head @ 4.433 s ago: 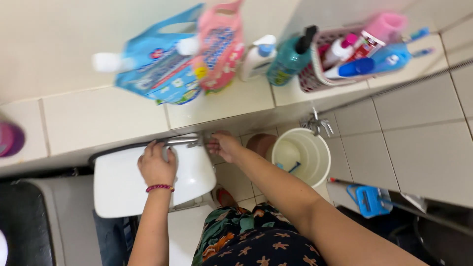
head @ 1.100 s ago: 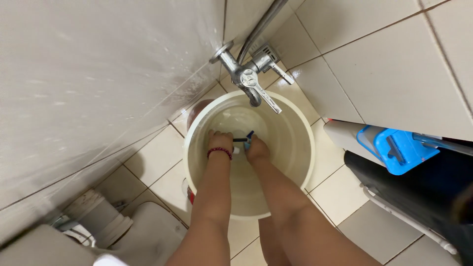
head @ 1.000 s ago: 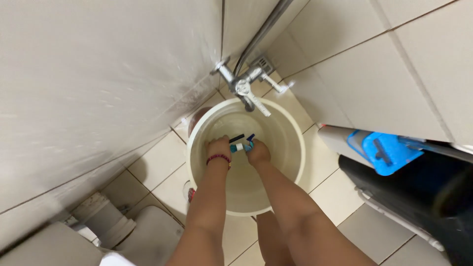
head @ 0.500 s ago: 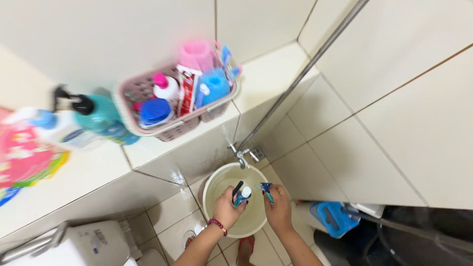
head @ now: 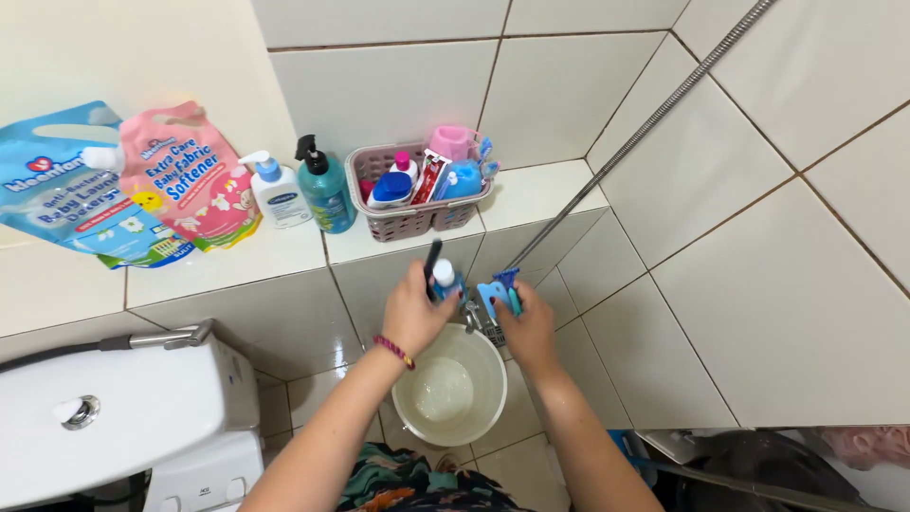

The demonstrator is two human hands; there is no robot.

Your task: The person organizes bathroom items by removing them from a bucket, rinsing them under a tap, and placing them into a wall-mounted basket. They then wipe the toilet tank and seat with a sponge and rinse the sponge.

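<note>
My left hand point(head: 413, 311), with a beaded bracelet on the wrist, grips a small teal bottle with a white cap point(head: 444, 279) together with a thin black stick-like item point(head: 432, 259). My right hand point(head: 527, 322) holds a small blue plastic tool point(head: 500, 290), its exact kind unclear. Both hands are raised above a cream bucket point(head: 490, 398) with a little water, just below the tiled ledge point(head: 540, 192). A pink basket point(head: 415, 224) of toiletries sits on that ledge, slightly above the hands.
Two refill pouches, blue point(head: 68, 190) and pink point(head: 186, 175), a white pump bottle point(head: 275, 192) and a teal pump bottle point(head: 325, 188) stand on the ledge. A white toilet tank point(head: 114, 417) is at lower left. A metal hose point(head: 645, 128) runs up the right wall.
My hands lifted the items out of the bucket and rose to ledge height. The view tilted up from the bucket to the ledge and wall.
</note>
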